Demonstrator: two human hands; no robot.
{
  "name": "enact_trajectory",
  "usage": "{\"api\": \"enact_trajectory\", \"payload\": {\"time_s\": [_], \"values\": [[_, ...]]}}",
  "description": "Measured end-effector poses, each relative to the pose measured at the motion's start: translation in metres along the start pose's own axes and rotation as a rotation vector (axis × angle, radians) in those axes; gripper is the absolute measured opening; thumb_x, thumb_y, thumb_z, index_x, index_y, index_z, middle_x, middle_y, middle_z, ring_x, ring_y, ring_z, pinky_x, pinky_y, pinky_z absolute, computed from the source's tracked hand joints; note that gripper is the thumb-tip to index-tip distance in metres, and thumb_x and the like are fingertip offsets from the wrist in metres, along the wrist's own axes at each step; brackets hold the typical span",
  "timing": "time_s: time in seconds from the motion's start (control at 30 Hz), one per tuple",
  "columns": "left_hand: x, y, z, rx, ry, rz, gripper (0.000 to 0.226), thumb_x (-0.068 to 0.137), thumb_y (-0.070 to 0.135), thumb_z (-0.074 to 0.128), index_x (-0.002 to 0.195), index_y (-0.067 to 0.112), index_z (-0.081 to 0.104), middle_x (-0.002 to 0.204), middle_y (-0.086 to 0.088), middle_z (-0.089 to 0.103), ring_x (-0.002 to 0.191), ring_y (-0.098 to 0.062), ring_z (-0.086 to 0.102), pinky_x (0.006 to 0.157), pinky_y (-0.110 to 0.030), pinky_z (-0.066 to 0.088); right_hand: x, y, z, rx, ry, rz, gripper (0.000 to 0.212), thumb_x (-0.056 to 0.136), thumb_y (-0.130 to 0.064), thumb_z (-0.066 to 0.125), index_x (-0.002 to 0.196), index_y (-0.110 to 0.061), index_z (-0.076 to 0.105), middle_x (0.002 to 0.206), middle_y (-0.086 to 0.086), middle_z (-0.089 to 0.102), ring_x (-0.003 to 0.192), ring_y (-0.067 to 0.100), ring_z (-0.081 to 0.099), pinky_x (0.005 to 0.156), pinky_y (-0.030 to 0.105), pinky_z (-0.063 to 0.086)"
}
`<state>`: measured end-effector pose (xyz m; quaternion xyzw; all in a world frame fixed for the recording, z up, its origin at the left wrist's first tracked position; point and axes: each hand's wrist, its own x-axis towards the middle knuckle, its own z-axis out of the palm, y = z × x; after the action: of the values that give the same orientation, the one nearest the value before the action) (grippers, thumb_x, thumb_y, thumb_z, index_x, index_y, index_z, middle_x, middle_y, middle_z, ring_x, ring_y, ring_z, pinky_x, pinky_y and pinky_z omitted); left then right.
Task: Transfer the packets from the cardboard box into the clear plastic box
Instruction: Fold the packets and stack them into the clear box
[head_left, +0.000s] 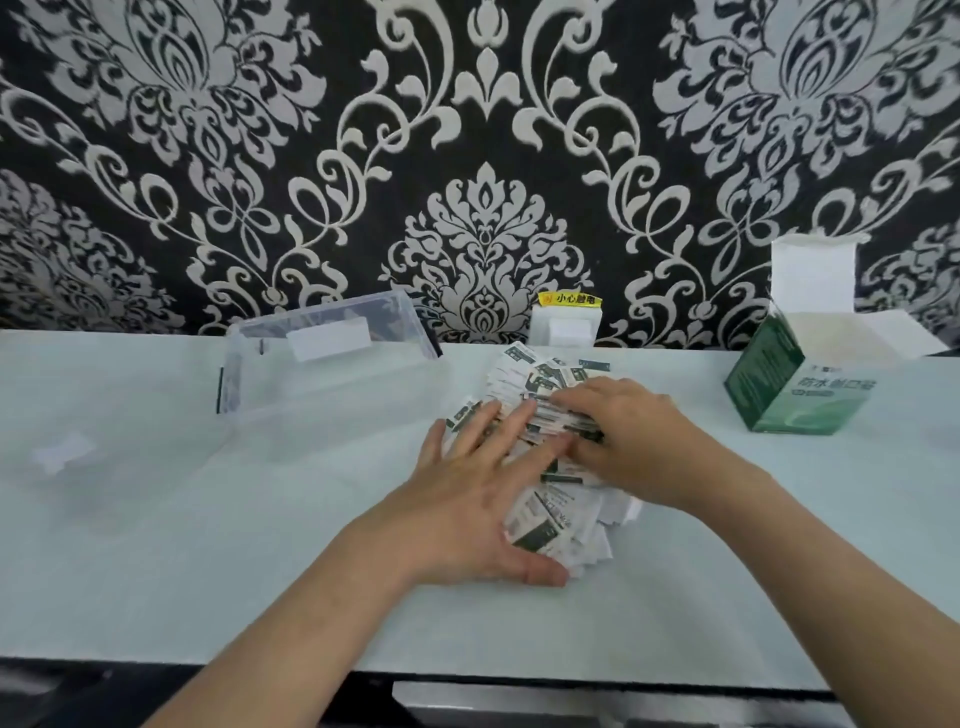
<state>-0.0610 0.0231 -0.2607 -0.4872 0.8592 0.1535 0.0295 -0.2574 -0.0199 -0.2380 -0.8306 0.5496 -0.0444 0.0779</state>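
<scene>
Packets (550, 514) lie heaped on the table (208, 545), between the clear plastic box (332, 358) and the open cardboard box (795, 384). I see the left hand (478, 499) spread flat against the heap. The right hand (628, 441) pinches a bundle between fingers and thumb.

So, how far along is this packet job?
Done: a heap of packets lies on the table, outside the open cardboard box. In hand: the left hand rests flat on the heap, and the right hand curls its fingers round a bunch. Left: no packets show in the clear plastic box yet, so the whole transfer remains.
</scene>
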Motion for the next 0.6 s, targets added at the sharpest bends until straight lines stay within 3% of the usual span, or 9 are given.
{"api": "enact_trajectory", "payload": {"time_s": [0.1, 0.3, 0.43, 0.53, 0.6], "values": [[0.002, -0.006, 0.006, 0.028, 0.017, 0.006, 0.095, 0.074, 0.084, 0.04, 0.143, 0.053, -0.017, 0.153, 0.019, -0.031, 0.141, -0.006, -0.03, 0.117, -0.048, -0.013, -0.002, 0.005, 0.002, -0.019, 0.031, -0.044, 0.039, 0.093, -0.042, 0.051, 0.131, -0.033, 0.051, 0.126, -0.008, 0.054, 0.117, 0.019, 0.048, 0.095, 0.044, 0.042], [-0.012, -0.031, -0.001, -0.059, 0.069, -0.027, 0.09, 0.064, 0.083, 0.039, 0.145, 0.052, 0.014, 0.159, 0.022, -0.001, 0.144, 0.002, -0.01, 0.12, -0.039, -0.003, -0.008, -0.003, 0.01, 0.166, 0.108, -0.121, 0.041, 0.087, -0.049, 0.063, 0.12, -0.025, 0.064, 0.109, -0.005, 0.061, 0.105, 0.018, 0.055, 0.091, 0.038, 0.046], [-0.025, -0.041, -0.017, -0.1, 0.113, -0.056, 0.096, 0.058, 0.082, 0.039, 0.145, 0.044, 0.027, 0.155, 0.022, 0.014, 0.141, 0.005, -0.001, 0.116, -0.031, -0.004, -0.011, -0.02, 0.017, 0.284, 0.14, -0.151, 0.04, 0.085, -0.046, 0.067, 0.119, -0.025, 0.065, 0.108, -0.006, 0.054, 0.101, 0.01, 0.045, 0.092, 0.028, 0.04], [-0.03, -0.036, -0.025, -0.112, 0.122, -0.054, 0.098, 0.058, 0.084, 0.037, 0.144, 0.037, 0.034, 0.14, 0.03, 0.023, 0.137, 0.008, 0.01, 0.116, -0.025, 0.002, -0.01, -0.02, 0.009, 0.285, 0.222, -0.006, 0.052, 0.081, -0.062, 0.058, 0.125, -0.032, 0.055, 0.117, -0.006, 0.044, 0.112, 0.013, 0.036, 0.098, 0.033, 0.037], [-0.026, -0.029, -0.026, -0.19, 0.228, -0.093, 0.079, 0.067, 0.078, 0.043, 0.133, 0.036, 0.047, 0.132, 0.03, 0.036, 0.128, 0.008, 0.03, 0.112, -0.021, 0.021, -0.007, -0.013, 0.004, 0.331, 0.147, 0.175, 0.065, 0.082, -0.067, 0.049, 0.135, -0.03, 0.044, 0.129, -0.001, 0.042, 0.123, 0.019, 0.035, 0.104, 0.04, 0.035]]}}
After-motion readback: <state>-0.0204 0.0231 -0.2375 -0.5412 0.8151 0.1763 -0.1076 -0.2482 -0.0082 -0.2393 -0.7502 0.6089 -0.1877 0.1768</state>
